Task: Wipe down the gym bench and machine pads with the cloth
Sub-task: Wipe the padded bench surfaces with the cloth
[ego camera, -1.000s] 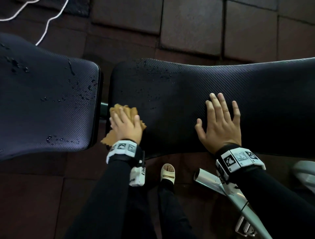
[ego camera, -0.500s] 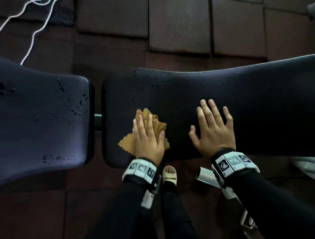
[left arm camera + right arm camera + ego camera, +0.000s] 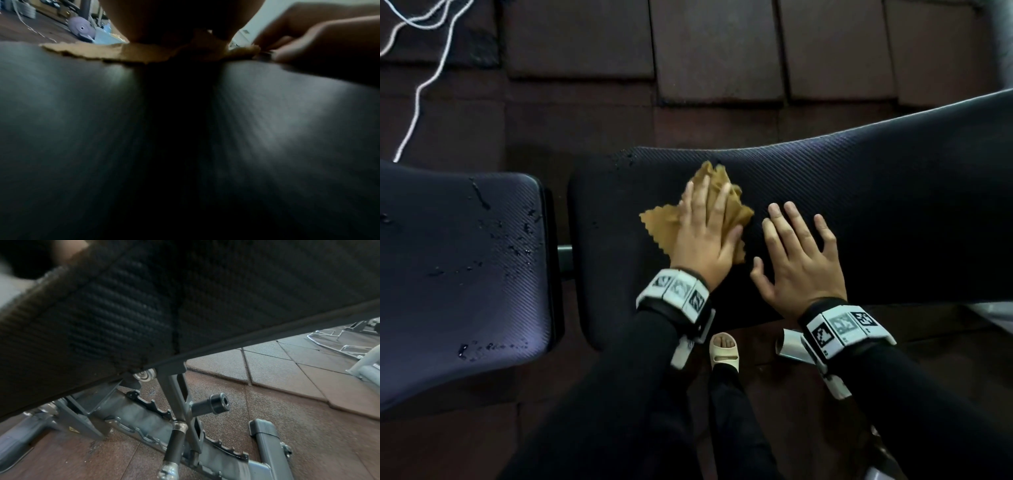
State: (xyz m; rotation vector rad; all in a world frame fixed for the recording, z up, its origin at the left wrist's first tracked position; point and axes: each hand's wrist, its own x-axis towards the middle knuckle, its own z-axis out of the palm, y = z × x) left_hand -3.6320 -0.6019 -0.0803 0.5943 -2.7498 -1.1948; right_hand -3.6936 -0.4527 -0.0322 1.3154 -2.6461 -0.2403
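While I watch the head view, my left hand (image 3: 705,240) lies flat on the tan cloth (image 3: 726,202) with its fingers straight, pressing it against the long back pad (image 3: 876,212) of the bench just left of the frame's centre; the cloth is crumpled under the fingers, with a zigzag-cut corner spreading out to the left of the hand and a bunched peak poking out above the fingertips; my right hand (image 3: 801,263) rests just beside it, palm down and fingers spread on the same pad, grasping nothing; the two hands are close but I cannot tell whether the thumbs touch. At the left of the frame sits the separate seat pad (image 3: 458,260), speckled with droplets, and a few more drops show near the upper left corner of the back pad. From the left wrist view the cloth (image 3: 115,52) shows as a thin tan strip pinned between the palm and the dark pad (image 3: 82,129), with the fingers (image 3: 320,43) of the other hand at the upper right. The right wrist view looks along the pad's textured side (image 3: 127,318) down to the grey metal frame (image 3: 180,402) and the rubber floor tiles (image 3: 287,369); white cords (image 3: 417,85) trail across the upper left of the head view, and a foot in a pale sandal (image 3: 724,349) stands below the pad between my sleeves.
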